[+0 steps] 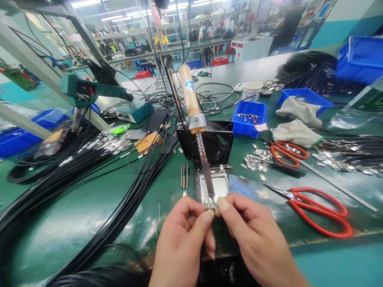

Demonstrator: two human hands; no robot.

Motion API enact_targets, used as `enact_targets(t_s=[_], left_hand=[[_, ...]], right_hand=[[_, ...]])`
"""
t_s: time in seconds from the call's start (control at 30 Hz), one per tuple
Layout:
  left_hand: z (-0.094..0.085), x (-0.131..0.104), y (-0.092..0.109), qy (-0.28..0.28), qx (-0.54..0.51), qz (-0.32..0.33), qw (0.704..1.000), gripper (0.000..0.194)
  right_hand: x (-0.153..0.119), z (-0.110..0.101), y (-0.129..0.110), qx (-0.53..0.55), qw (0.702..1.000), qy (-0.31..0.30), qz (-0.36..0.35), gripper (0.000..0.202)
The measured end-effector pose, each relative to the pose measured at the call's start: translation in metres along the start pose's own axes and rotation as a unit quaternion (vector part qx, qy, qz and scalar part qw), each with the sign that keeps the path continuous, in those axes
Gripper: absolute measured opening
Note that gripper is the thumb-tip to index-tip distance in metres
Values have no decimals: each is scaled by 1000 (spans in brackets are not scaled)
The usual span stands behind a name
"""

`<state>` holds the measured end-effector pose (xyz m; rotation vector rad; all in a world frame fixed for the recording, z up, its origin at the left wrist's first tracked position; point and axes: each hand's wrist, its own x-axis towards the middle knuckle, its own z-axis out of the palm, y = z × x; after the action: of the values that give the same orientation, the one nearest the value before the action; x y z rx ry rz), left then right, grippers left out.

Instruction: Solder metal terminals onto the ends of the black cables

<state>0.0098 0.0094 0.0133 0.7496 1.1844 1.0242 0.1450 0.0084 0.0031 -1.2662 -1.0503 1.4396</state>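
Note:
My left hand [187, 231] and my right hand [249, 231] meet beneath the tip of a soldering iron [206, 175], thumbs and forefingers pinched. Between the fingertips sits a small metal piece [211, 206], mostly covered, so its exact kind is unclear. The iron has a wooden handle and hangs tip down in a clamp on a stand, its end touching or just above the piece. Right behind the fingers lies a shallow silvery tray [223, 181]. A black fan-like frame [221, 137] stands behind the iron.
Bundles of black cables [119, 211] run along the left. At right lie red-handled scissors [323, 211], another red-handled tool [287, 153], loose metal connectors [259, 160] and cloth gloves [296, 133]. A blue bin [249, 119], a paper cup [251, 91] and a green tool [92, 91] stand farther back.

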Motion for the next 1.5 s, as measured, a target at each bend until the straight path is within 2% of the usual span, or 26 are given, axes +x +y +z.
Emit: enact_targets(t_s=[0.73,1.5], left_hand=[[2,2,0,4,-4,8,1000,23],[1,3,-2,14,21,20,999,21]], right_hand=[[4,1,-1,2,999,9,-31,41],[5,1,-4,33,999,-10,-29,39]])
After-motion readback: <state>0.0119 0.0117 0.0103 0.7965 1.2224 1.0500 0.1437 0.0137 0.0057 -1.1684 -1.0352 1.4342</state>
